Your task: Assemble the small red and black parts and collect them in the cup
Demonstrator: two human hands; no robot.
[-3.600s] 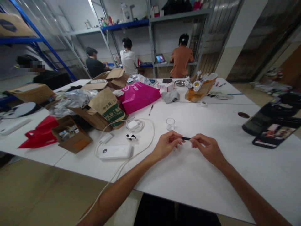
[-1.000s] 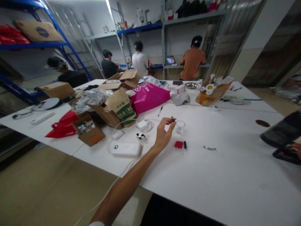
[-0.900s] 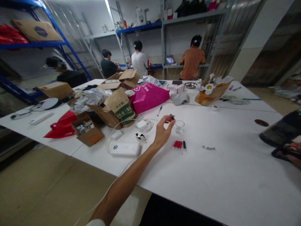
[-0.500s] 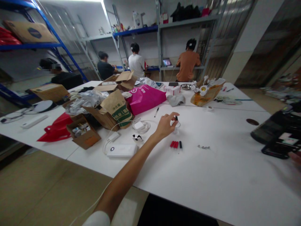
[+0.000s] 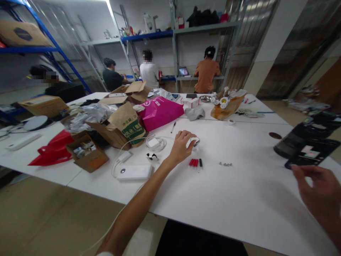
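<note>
My left hand (image 5: 182,145) reaches over the table, its fingers closed round the rim of a small clear round container (image 5: 196,142). Just below lie several red-handled pieces (image 5: 193,163) and a black-handled one (image 5: 200,163), side by side. Several tiny grey metal bits (image 5: 226,164) sit in a row to their right. My right hand (image 5: 321,188) is raised at the right edge, thumb and forefinger brought together in a loop; what the fingertips hold, if anything, is hidden. Those fingertips are beside the lower edge of a black phone (image 5: 310,154) with a lit screen.
Behind the phone stands a dark transparent object (image 5: 289,140). A white box (image 5: 134,172), a coiled white cable (image 5: 160,144) and a black-and-white strap (image 5: 151,156) lie left. Further back are a magenta bag (image 5: 162,113), cardboard boxes (image 5: 87,153) and a pen (image 5: 173,127). Several people sit beyond.
My left hand, earlier pinching a small black piece above the container, has lowered onto the container; the black piece no longer shows. My right hand has come further into view. The view has shifted slightly.
</note>
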